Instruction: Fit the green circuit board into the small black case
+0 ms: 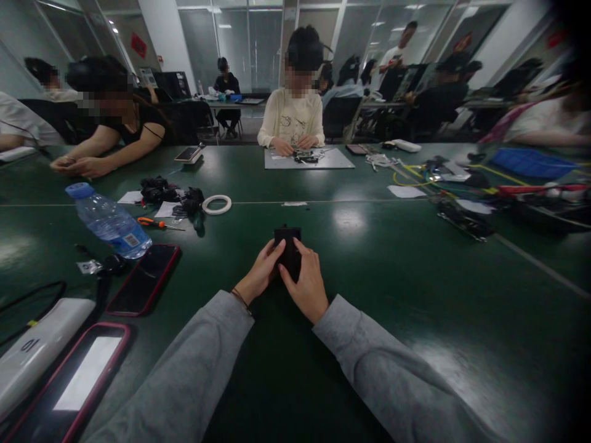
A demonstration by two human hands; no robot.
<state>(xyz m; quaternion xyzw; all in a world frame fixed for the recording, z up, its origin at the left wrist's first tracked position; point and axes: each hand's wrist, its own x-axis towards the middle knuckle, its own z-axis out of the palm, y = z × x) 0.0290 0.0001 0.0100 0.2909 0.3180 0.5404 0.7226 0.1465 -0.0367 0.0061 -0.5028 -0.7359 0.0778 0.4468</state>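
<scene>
Between my two hands, just above or on the green table [351, 271], is a small black rectangular box-like object [289, 246]; its exact kind does not show. My left hand [264, 271] grips its left side, with the thumb along the near face. On the right side my right hand [308, 277] holds it too, thumb low and index finger near the upper edge. A small dark nub sticks up at its far end. The palms and arms hide its underside.
To the left lie a water bottle [111, 221], a red-edged phone [145, 280], a second phone [78, 381] and a white device [41, 351]. Farther off are an orange screwdriver [154, 223], black cable bundles [159, 189] and a white tape ring [217, 205]. A co-worker [295, 117] sits opposite; cables [462, 224] lie right.
</scene>
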